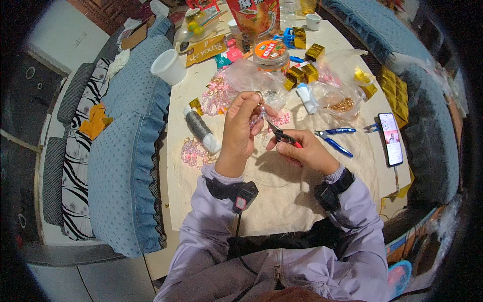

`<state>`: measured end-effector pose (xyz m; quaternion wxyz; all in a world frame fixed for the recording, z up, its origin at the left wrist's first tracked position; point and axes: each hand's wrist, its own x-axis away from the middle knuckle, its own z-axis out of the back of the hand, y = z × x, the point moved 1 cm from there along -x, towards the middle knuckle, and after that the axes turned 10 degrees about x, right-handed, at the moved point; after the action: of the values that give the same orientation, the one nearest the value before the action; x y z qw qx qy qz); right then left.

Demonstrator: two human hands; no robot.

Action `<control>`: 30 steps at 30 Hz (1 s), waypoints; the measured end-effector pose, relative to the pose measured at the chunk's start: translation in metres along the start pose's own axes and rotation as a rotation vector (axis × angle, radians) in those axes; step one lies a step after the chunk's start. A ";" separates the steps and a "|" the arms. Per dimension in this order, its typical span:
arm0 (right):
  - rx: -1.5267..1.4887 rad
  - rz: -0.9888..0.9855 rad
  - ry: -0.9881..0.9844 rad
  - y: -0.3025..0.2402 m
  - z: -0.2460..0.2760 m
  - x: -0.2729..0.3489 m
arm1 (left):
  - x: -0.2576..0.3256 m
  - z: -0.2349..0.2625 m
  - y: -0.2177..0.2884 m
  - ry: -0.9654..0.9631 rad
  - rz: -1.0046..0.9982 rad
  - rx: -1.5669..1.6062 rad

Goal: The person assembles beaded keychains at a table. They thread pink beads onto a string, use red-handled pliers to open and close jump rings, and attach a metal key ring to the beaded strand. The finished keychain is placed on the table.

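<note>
Pinching a pale beaded strand (257,120) above the desk (177,214), the left hand (239,128) is just beside the tips of the red-handled pliers (285,137), which the right hand (308,149) grips with curled fingers. A slipping tip could nick a finger or break the strand, scattering beads.

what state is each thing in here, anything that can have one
left hand, closed on bead strand
bead strand, held up off the cloth
right hand, closed on red-handled pliers
red-handled pliers, held; opening too small to judge
blue-handled pliers, lying down, handles spread
thread spool, lying on its side
phone, screen lit
white tub, open
</note>
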<state>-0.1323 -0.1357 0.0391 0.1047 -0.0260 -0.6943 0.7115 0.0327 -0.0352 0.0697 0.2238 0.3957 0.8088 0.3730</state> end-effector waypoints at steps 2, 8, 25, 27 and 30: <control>0.002 -0.009 0.002 0.000 -0.001 0.000 | 0.000 0.001 0.000 0.028 -0.011 -0.011; -0.004 -0.012 0.017 0.001 -0.003 -0.002 | 0.000 -0.003 -0.004 0.087 -0.119 -0.112; -0.032 -0.065 0.003 0.002 -0.006 -0.001 | 0.009 -0.011 -0.010 0.117 -0.369 -0.235; -0.052 -0.037 -0.011 0.001 -0.007 -0.001 | 0.009 -0.010 -0.011 0.121 -0.377 -0.229; -0.102 -0.059 -0.012 0.002 -0.008 0.001 | 0.008 -0.007 -0.011 0.102 -0.401 -0.242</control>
<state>-0.1320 -0.1273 0.0374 0.1201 -0.0064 -0.7308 0.6719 0.0181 -0.0365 0.0650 0.2983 0.1782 0.8308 0.4348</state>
